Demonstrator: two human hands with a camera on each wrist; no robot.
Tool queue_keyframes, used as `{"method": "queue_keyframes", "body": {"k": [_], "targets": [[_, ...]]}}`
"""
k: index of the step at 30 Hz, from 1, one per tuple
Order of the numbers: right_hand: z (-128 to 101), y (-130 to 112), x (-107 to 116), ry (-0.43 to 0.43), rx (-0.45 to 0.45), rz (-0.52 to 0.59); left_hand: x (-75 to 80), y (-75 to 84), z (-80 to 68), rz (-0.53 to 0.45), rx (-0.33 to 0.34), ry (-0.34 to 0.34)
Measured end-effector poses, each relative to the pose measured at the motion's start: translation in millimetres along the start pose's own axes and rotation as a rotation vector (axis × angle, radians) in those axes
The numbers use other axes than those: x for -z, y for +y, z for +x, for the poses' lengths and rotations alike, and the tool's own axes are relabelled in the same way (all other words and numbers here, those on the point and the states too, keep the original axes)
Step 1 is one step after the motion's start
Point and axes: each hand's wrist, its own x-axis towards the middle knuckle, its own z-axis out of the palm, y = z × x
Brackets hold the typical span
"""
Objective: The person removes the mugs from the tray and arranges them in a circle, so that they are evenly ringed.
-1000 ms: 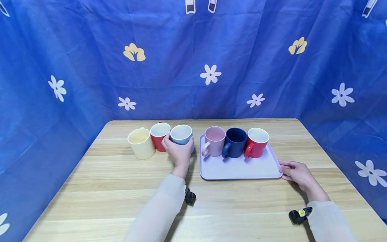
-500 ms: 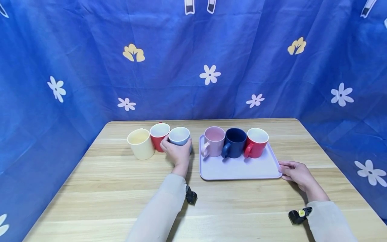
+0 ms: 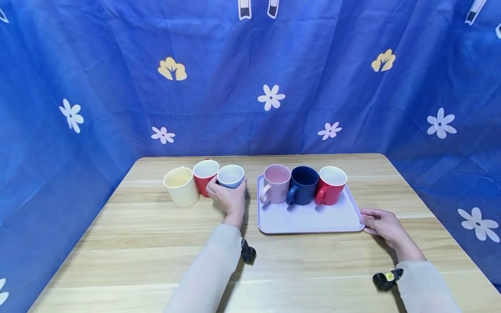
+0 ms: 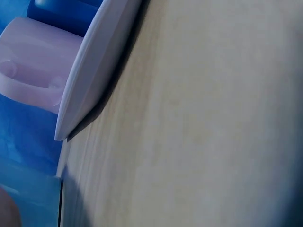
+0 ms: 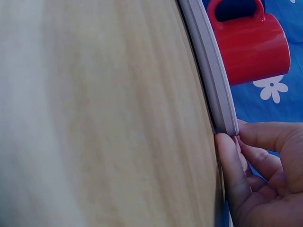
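My left hand (image 3: 228,198) grips a light blue mug (image 3: 231,175), fingers around its near side. The mug is upright on the table at the right end of a row, beside a red mug (image 3: 206,176) with a white inside and a cream mug (image 3: 182,188). At the left edge of the left wrist view, the mug's blue wall (image 4: 33,196) and a bit of finger show. My right hand (image 3: 385,226) pinches the near right corner of a lilac tray (image 3: 309,221); thumb and fingers meet at the tray rim (image 5: 226,109) in the right wrist view.
Along the tray's back stand a pink mug (image 3: 278,187), a navy mug (image 3: 304,187) and a red mug (image 3: 332,187), handles toward me. A narrow gap separates the light blue mug from the tray. Behind the wooden table (image 3: 297,269) hangs a blue flowered cloth (image 3: 219,104).
The light blue mug has come down and slightly left beside the red mug, with my left hand still around it. My right hand stays at the tray corner.
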Motion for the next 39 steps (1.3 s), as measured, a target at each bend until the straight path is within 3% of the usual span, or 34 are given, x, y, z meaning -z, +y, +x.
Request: {"method": "queue_keyframes", "body": {"k": [11, 26, 39], "targets": [[0, -1, -1, 0.001, 0.002, 0.004, -0.8, 2.5, -1.0, 0.004, 0.036, -0.001], [-1, -1, -1, 0.004, -0.002, 0.002, 2.5, 1.8, -7.1, -0.040, 0.027, -0.005], [-1, -1, 1, -0.002, -0.004, -0.005, 8.7, 11.8, -21.8, -0.183, -0.052, 0.071]]}}
